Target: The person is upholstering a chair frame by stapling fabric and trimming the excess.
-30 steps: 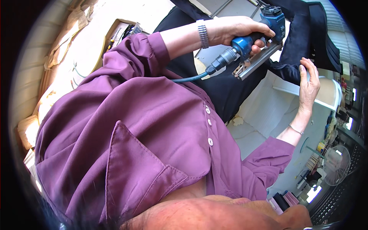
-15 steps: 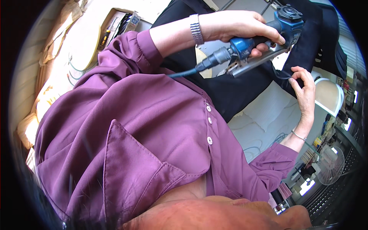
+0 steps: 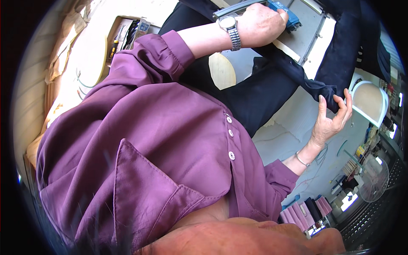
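My left hand (image 3: 261,25), wearing a metal wristwatch, is closed around a blue power tool (image 3: 291,21) at the top of the view. A long grey metal piece (image 3: 240,8) shows beside the wrist. The frame's edge and my hand hide much of the tool, so its exact kind is unclear. At the right, my right hand (image 3: 333,119) has its thumb and fingers spread. Its fingertips are at the end of a dark fabric strip (image 3: 321,90); I cannot tell how firmly they touch it.
Dark trousers (image 3: 265,97) cover my lap below the strip. A grey panel with a metal frame (image 3: 299,32) lies beyond. At the far left is a box of tools (image 3: 127,32). A white-rimmed rounded board (image 3: 374,100) and a fan (image 3: 374,178) are at the right.
My left hand has carried the blue tool up and leftward, turning it partly out of view. My right hand has moved lower, its fingers going from pinched to spread.
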